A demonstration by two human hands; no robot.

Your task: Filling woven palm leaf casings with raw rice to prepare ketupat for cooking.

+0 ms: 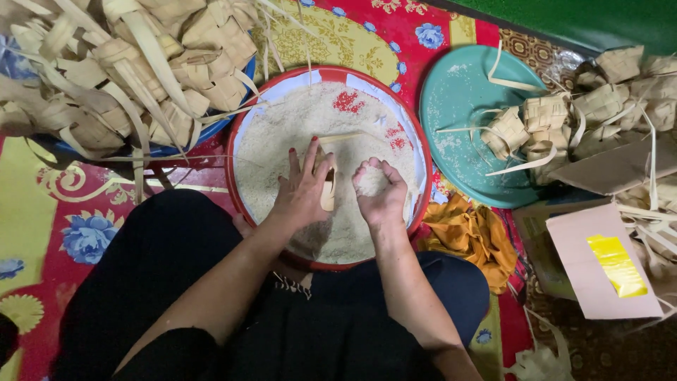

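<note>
Both hands over the rice basin [248, 120]: left hand [305, 189] grips a woven leaf pouch [326, 185], right hand [381, 192] cupped shut around a scoop of rice [296, 130]. Empty pouches [134, 63] piled far left, more on teal lid [458, 92].
</note>
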